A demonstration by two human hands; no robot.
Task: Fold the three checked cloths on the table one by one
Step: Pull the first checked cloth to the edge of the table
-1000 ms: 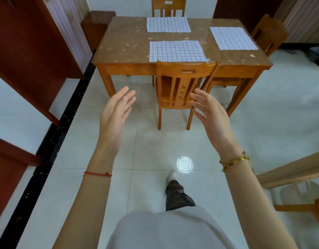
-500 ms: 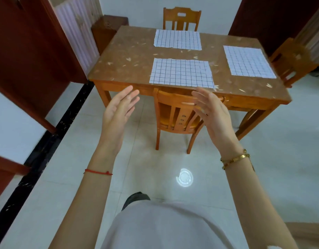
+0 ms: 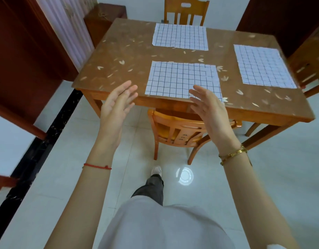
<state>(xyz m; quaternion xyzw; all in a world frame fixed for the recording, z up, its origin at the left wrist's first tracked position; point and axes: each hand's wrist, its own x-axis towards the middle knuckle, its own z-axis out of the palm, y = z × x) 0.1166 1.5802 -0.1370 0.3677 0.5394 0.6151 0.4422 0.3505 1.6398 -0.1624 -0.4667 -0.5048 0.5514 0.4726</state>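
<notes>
The person has walked closer to the table (image 3: 119, 56), so it looks bigger now. The left hand (image 3: 115, 108) and right hand (image 3: 210, 108), both with flat, spread fingers and holding nothing, have come up to the table's front edge. The right hand now covers a corner of the nearest checked cloth (image 3: 180, 79).

i have both arms stretched forward, forearms bare. my left hand (image 3: 117, 106) is raised with the palm turned inward toward the right, fingers straight and close together, empty. my right hand (image 3: 210, 108) mirrors it, palm facing left, fingers extended and slightly spread, holding nothing. the two hands are level and well apart. a red string circles my left wrist, a gold bracelet my right. one leg is stepped forward below.
</notes>
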